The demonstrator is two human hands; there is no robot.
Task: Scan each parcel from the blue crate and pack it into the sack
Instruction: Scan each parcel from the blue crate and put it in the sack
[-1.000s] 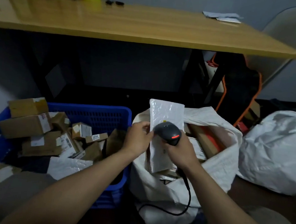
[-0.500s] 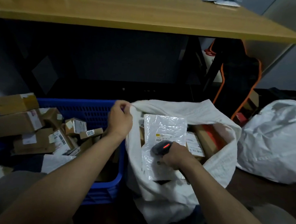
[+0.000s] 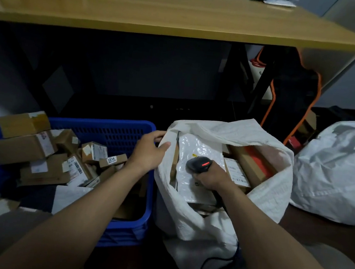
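Over the white woven sack (image 3: 271,194) | left hand (image 3: 148,153) grips its rim, spreading the mouth | right hand (image 3: 211,178) clutches black barcode scanner (image 3: 198,165), ready

A white poly parcel (image 3: 201,147) lies in the open white sack (image 3: 270,199) beside the box-filled blue crate (image 3: 107,124).

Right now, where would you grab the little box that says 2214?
The little box lies on top of the pile in the blue crate, narrow, with other boxes crowding it. I'd come down from above with the left hand, which is at the sack's rim, and pinch the box's long sides mid-length.
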